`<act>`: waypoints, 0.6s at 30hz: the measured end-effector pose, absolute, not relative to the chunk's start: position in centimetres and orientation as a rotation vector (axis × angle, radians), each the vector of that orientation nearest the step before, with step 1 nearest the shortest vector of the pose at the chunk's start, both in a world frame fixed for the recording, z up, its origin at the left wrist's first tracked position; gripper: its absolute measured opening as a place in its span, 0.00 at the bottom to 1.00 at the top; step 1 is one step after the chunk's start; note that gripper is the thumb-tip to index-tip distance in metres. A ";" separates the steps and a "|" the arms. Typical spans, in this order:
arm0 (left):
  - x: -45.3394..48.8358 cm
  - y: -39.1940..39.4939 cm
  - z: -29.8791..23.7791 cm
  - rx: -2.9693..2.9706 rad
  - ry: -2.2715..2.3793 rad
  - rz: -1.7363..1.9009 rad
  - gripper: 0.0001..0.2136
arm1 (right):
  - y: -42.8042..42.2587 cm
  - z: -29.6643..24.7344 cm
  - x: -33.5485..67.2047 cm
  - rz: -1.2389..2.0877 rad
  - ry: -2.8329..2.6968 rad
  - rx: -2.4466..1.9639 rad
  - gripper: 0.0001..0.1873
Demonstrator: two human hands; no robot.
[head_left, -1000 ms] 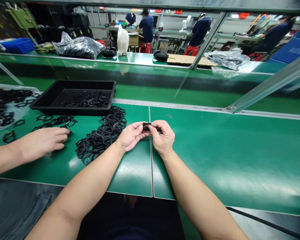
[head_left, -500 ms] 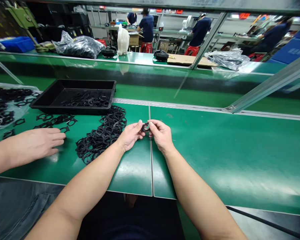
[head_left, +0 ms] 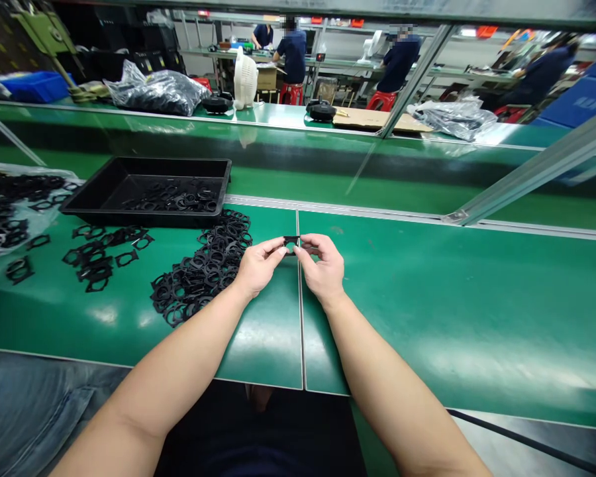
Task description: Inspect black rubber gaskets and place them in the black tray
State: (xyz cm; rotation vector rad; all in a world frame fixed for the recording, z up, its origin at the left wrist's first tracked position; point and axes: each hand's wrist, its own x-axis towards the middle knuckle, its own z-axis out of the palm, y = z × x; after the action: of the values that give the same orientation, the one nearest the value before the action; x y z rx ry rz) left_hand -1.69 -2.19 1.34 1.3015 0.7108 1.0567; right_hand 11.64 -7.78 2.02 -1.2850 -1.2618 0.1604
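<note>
Between my two hands I hold a small black ring-shaped plastic part (head_left: 291, 239), with the green table showing through its round opening. My left hand (head_left: 259, 266) pinches its left side with thumb and fingers. On the other side, the thumb and fingers of my right hand (head_left: 322, 266) grip its right edge. A heap of similar black ring parts (head_left: 198, 275) lies on the table just left of my left hand. The exact outline of the held part is partly covered by my fingertips.
A black tray (head_left: 144, 218) holding more ring parts stands behind the heap. Loose rings (head_left: 92, 258) and a plastic bag of rings (head_left: 10, 205) lie farther left. A metal post (head_left: 531, 169) slants at the right. A seated person's leg (head_left: 34, 404) shows at lower left.
The ring part has been turned between my fingers, and my grip on it has shifted. The co-worker's hand at the left has left the view, uncovering loose rings there.
</note>
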 end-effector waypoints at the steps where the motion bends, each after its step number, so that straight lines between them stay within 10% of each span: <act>1: -1.8 -2.2 1.2 1.345 0.708 1.058 0.15 | -7.8 2.1 11.7 0.084 -1.324 -1.255 0.11; 18: -1.8 -2.7 1.5 1.509 0.623 1.125 0.11 | -8.1 2.8 11.9 -0.092 -1.505 -1.284 0.04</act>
State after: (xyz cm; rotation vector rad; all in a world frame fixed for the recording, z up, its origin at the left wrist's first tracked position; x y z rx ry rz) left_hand -1.78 -2.67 1.49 1.5093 0.6230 1.1246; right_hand 11.89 -8.10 2.82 -1.2837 -1.5049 -0.0923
